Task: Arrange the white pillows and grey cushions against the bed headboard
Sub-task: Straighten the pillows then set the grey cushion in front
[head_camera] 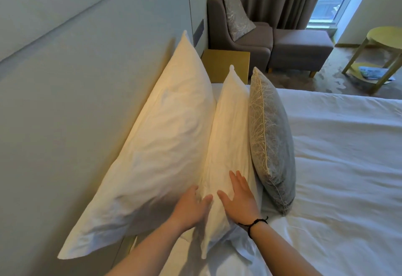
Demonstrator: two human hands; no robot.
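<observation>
The person's left hand (191,205) and right hand (239,197) both lie flat, fingers (236,178) spread and released, on the near end of the smaller white pillow (228,136) — pressing or patting it, not grasping anything. That pillow stands on edge on the bed (337,145), wedged between the large white pillow (156,136), which leans on the headboard (65,101), and the grey cushion (269,141), which stands upright against its other side. The row looks close to finished, and the risk lies in the push itself. Too much pressure toward the headboard could buckle the soft pillow or tip the large one sideways off the near corner, where its end already overhangs. A shove the other way could topple the grey cushion flat onto the sheet, since only the middle pillow props it up. A second grey cushion (238,17) sits on the armchair (243,25) well apart — possibly not yet brought over.
</observation>
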